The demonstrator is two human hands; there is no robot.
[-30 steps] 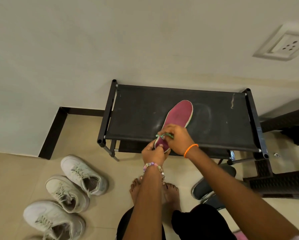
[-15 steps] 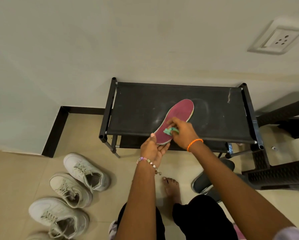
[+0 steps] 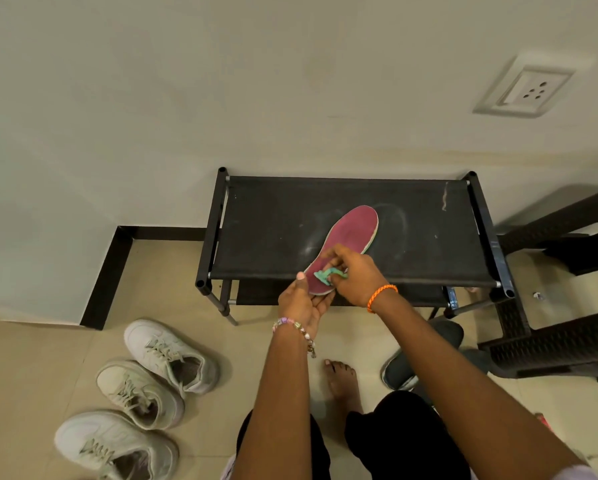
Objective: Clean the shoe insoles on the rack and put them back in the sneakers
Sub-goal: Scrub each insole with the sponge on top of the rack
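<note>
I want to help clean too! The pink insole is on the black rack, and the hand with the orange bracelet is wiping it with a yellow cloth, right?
Almost. The cloth is green, not yellow, as the head view shows. The right hand with the orange bracelet does wipe the pink insole on the black rack.

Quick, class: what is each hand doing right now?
Left hand: holds the heel end of the maroon foam insole.
Right hand: pinches a small green cloth.

Soft, even indoor light, moderately bright, with no glare. The shoe rack (image 3: 353,233) is sharp; faint shadows fall on the floor beneath it and to its right. Away from the rack, toward the edges, straight lines bow from wide-angle distortion.
</note>
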